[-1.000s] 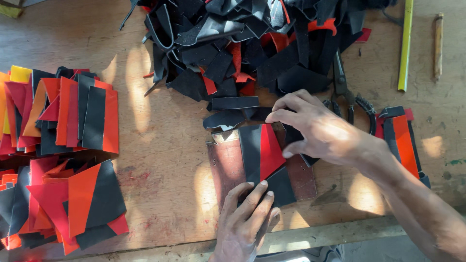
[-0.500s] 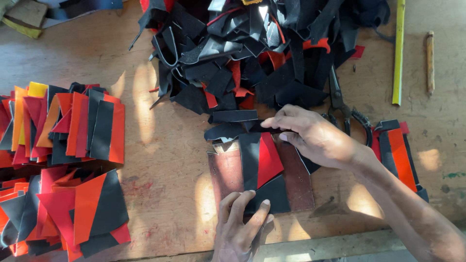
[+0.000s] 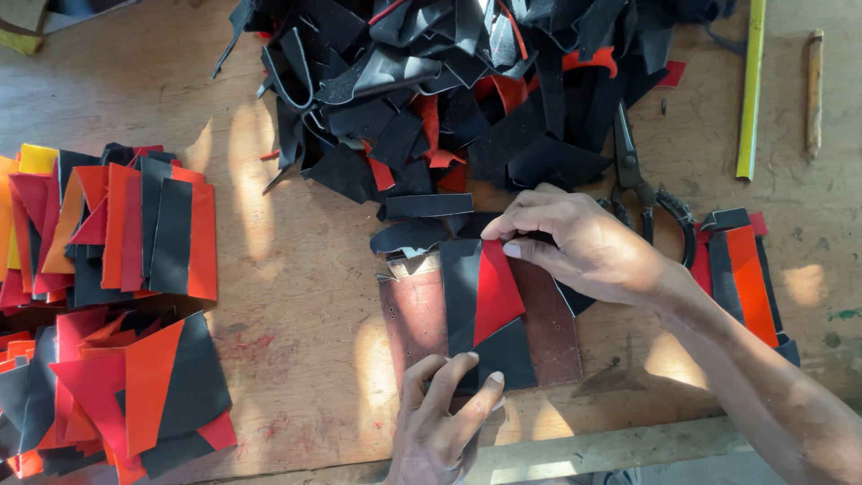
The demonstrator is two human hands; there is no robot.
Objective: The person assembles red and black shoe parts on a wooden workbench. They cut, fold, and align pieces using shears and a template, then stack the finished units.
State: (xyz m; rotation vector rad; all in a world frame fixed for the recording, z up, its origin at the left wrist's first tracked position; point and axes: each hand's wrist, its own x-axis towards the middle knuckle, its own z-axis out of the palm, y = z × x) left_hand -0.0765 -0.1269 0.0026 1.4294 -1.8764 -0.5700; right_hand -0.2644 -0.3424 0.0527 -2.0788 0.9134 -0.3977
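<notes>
A brown rectangular template board (image 3: 420, 316) lies on the wooden workbench (image 3: 296, 296) with a black leather piece (image 3: 462, 287) and a red leather piece (image 3: 494, 292) laid on it. My left hand (image 3: 444, 418) presses its fingers flat on the lower edge of the black piece near the bench's front. My right hand (image 3: 579, 247) pinches the top of the red and black pieces at the board's upper edge. A big heap of black and red leather scraps (image 3: 467, 90) lies just behind.
Stacks of assembled red, orange and black pieces (image 3: 117, 224) fill the left side, with more (image 3: 135, 395) at the front left. Black scissors (image 3: 642, 189) lie right of my right hand. A small stack (image 3: 741, 265) sits at right. A yellow-green ruler (image 3: 750, 90) and a stick (image 3: 813, 90) lie far right.
My right hand has shifted slightly left along the pieces' top edge, and my left hand has slid up onto the lower black piece. The view has tilted a little.
</notes>
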